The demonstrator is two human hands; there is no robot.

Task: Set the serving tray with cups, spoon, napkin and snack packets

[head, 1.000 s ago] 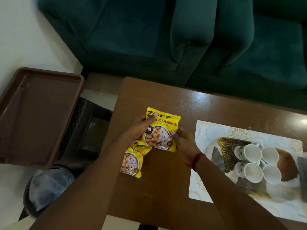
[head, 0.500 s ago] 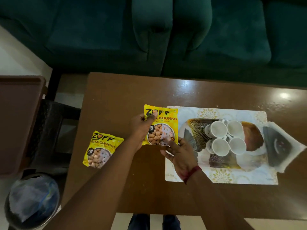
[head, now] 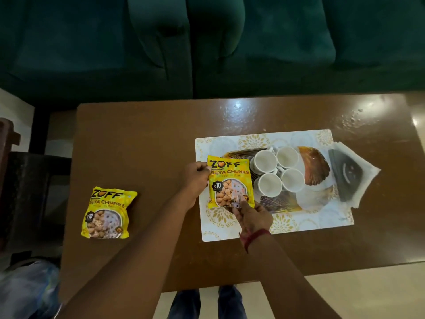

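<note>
A flat white serving tray with a gold and brown print lies on the brown table. Several white cups stand clustered at its middle. A folded napkin overlaps the tray's right end. Over the tray's left part I hold a yellow snack packet: my left hand grips its left edge, my right hand pinches its lower right corner. A second yellow snack packet lies flat near the table's left edge. No spoon shows.
A dark green sofa runs along the far side of the table. A dark stool or side stand stands left of the table, with a bin lined with a bag at the lower left. My legs show below the table's near edge.
Both hands carried one yellow packet rightwards from the table's left part to above the tray's left end. The other packet stayed behind on the table. My view swung right.
</note>
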